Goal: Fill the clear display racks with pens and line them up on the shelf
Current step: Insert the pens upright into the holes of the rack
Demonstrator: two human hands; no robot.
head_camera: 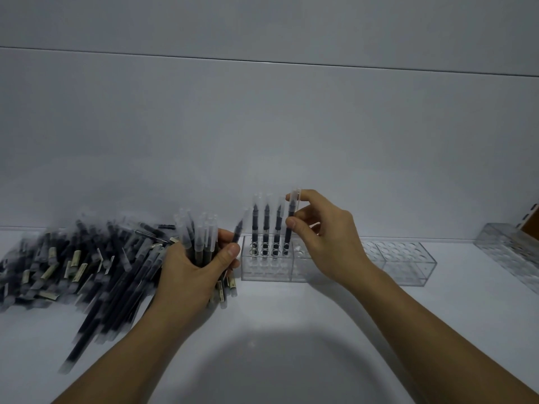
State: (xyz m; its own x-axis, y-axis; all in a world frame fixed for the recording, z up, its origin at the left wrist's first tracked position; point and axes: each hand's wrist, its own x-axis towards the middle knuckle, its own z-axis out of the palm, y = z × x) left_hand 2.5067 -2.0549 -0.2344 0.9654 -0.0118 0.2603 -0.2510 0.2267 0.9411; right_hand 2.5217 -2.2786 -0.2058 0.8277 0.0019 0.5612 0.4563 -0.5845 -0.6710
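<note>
**Fourth pen going into the first rack**

Head view: the right hand (326, 231) pinches one pen (289, 228) between thumb and forefinger and holds it upright. Its lower end is in a hole of the nearest clear rack (264, 271), just beside three pens (266, 225) already standing in the back row. Whether it has reached the bottom I cannot tell.

The left hand (192, 266) is curled round a bundle of pens (201, 237), caps up, next to the rack's left end. A loose pile of pens (87, 263) lies on the desk (291, 330) to the left. A second rack (402, 262) stands empty to the right, touching or nearly touching the first. A third rack (507, 249) sits at the far right edge.

The job looks barely begun, with most holes unfilled.

Risks, as I judge them:
- Letting go before the pen is seated could leave it leaning against its neighbour.
- One pen sticks out at a slant from the left hand's bundle, close to the rack. A small shift of that hand could knock the light rack or the standing pens.
- The bundle is full, so loosening the fingers to pass the next pen could spill some.
</note>
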